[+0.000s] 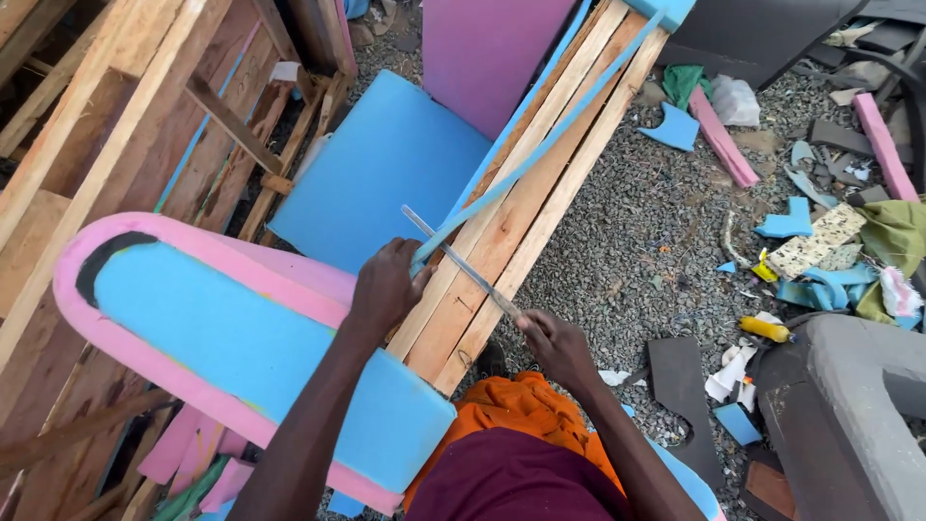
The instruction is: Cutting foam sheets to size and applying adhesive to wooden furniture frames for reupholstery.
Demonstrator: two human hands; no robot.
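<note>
Slicing half done: right hand [555,342] grips long steel blade [461,264]; left hand [386,285] pinches thin blue foam strip [540,145], partly freed above blade.

I see a thin metal blade [461,262] lying slantwise across the plank rail [521,207], handle end low. A long blue foam strip [540,145] runs up along that rail, its lower end at the blade.
</note>
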